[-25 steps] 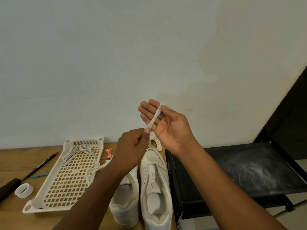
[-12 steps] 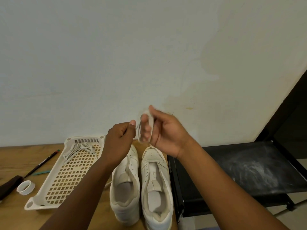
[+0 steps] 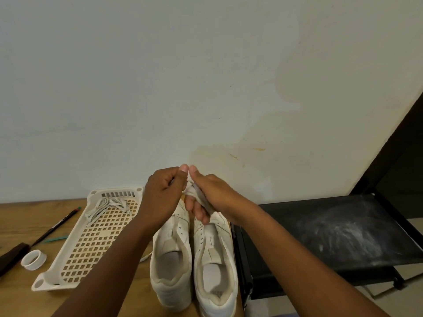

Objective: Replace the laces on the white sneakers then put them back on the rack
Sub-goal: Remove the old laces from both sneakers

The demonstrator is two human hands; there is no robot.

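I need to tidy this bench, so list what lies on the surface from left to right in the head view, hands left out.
Dark strap → tape ring → black pencil → white perforated tray with laces in it → left sneaker → right sneaker → black rack shelf.

Dim even indoor light, soft shadows, wide-angle bending at edges, slight blur

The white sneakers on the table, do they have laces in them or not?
No laces. Both white sneakers show bare eyelets and open tongues; a lace is wound round the right hand.
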